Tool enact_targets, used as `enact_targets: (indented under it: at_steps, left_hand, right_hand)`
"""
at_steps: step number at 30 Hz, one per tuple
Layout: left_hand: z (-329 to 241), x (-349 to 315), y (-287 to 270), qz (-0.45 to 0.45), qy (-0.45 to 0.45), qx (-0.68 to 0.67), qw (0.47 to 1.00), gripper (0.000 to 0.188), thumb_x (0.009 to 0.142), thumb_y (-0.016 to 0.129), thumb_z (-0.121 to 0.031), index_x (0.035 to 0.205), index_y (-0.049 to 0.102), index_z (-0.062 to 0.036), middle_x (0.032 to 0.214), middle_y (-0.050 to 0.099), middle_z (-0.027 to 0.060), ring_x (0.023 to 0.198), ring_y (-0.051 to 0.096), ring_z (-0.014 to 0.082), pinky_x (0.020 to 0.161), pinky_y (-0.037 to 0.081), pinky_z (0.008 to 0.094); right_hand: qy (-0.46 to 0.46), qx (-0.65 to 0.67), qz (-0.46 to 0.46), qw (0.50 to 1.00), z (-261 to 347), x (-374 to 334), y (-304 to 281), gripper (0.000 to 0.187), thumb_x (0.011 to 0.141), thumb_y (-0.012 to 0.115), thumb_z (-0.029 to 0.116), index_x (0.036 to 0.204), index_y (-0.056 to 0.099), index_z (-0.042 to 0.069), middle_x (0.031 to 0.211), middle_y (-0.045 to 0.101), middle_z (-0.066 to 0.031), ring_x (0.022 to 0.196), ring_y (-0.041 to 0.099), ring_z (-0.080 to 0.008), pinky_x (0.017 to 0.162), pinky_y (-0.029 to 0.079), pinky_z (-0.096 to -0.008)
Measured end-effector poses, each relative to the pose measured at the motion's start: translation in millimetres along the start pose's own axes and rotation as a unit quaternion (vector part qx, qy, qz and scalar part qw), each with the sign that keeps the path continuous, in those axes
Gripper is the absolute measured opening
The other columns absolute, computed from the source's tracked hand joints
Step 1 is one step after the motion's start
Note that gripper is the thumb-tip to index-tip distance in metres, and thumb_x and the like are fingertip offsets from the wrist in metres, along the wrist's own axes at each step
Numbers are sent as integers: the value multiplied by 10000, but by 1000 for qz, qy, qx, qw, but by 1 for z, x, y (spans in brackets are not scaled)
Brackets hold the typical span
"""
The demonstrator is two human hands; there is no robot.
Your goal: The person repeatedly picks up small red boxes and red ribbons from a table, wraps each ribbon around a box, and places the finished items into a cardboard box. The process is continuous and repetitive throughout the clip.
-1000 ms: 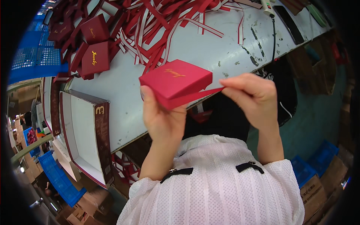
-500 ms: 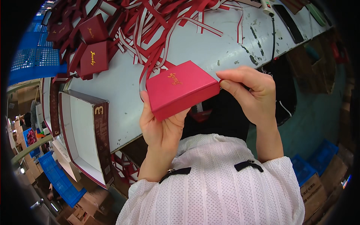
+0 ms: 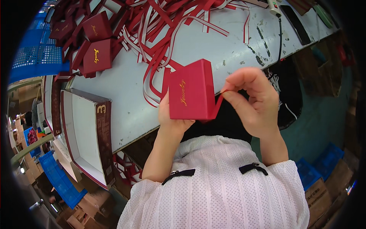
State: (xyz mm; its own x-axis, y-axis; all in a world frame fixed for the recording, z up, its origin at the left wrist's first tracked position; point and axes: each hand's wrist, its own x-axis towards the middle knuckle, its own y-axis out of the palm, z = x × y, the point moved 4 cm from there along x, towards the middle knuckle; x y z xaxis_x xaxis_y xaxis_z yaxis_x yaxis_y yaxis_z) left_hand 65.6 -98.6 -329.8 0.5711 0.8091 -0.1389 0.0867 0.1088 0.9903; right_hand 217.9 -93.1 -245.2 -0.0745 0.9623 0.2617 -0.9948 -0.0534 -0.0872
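Note:
A red jewelry box (image 3: pixel 187 91) with gold lettering on its lid is tilted up over the table's front edge. My left hand (image 3: pixel 171 116) grips it from below and the left side, its fingers mostly hidden behind the box. To the box's right, my right hand (image 3: pixel 251 99) pinches the end of a red ribbon (image 3: pixel 218 106) between thumb and fingertips. That ribbon runs down to the box's lower right edge. Behind the box, a heap of red and white ribbons (image 3: pixel 162 42) spreads over the table.
Several dark red boxes (image 3: pixel 97 57) are piled at the far left beside a blue perforated crate (image 3: pixel 36 57). An open shallow carton (image 3: pixel 85 129) stands at the table's left end. A black phone-like slab (image 3: pixel 295 24) and a power strip (image 3: pixel 273 7) lie far right on the worn white table (image 3: pixel 129 95).
The box has turned in my left hand, its lettering now running upward. A red ribbon now shows stretched between the box and my right hand's pinch.

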Motion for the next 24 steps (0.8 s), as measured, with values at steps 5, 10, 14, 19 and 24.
enact_targets:
  at_steps: [5, 10, 14, 19, 24]
  left_hand:
    - [15, 2, 2, -93, 37, 0, 995, 451, 872, 218, -294, 1143, 388, 24, 1063, 498, 186, 924, 542, 290, 716, 498, 394]
    - [17, 10, 0, -32, 9, -30, 999, 456, 868, 214, -291, 1149, 383, 25, 1091, 480, 187, 972, 513, 302, 777, 463, 427]
    - [15, 9, 1, -47, 14, -34, 998, 447, 864, 242, -289, 1152, 386, 20, 1106, 475, 186, 1013, 483, 310, 839, 414, 434]
    - [2, -12, 5, -91, 40, -90, 991, 418, 863, 320, -310, 1137, 412, -8, 1113, 484, 154, 1014, 484, 275, 874, 384, 412]
    - [-16, -26, -5, -49, 218, 41, 974, 363, 885, 320, -356, 984, 507, -61, 918, 573, 44, 812, 553, 127, 749, 436, 267]
  right_hand:
    - [8, -59, 26, 998, 4, -3, 5, 247, 680, 590, -75, 889, 476, -8, 740, 559, -48, 671, 547, -87, 620, 445, -201]
    - [25, -55, 23, 998, 2, -2, -2, 328, 653, 618, -70, 929, 453, -5, 750, 563, -50, 661, 550, -89, 608, 446, -200]
    - [57, -44, -23, 997, -7, 4, -6, 511, 586, 685, -46, 1013, 413, 20, 817, 523, -35, 639, 502, -72, 582, 429, -188]
    - [158, 171, -21, 972, -20, -7, 24, 511, 617, 620, -65, 1059, 376, 15, 895, 474, -48, 776, 496, -117, 653, 423, -208]
    - [236, 361, 119, 894, -39, -27, 57, 309, 862, 407, 148, 1135, 390, 4, 1064, 490, -97, 963, 490, -183, 793, 409, -299]
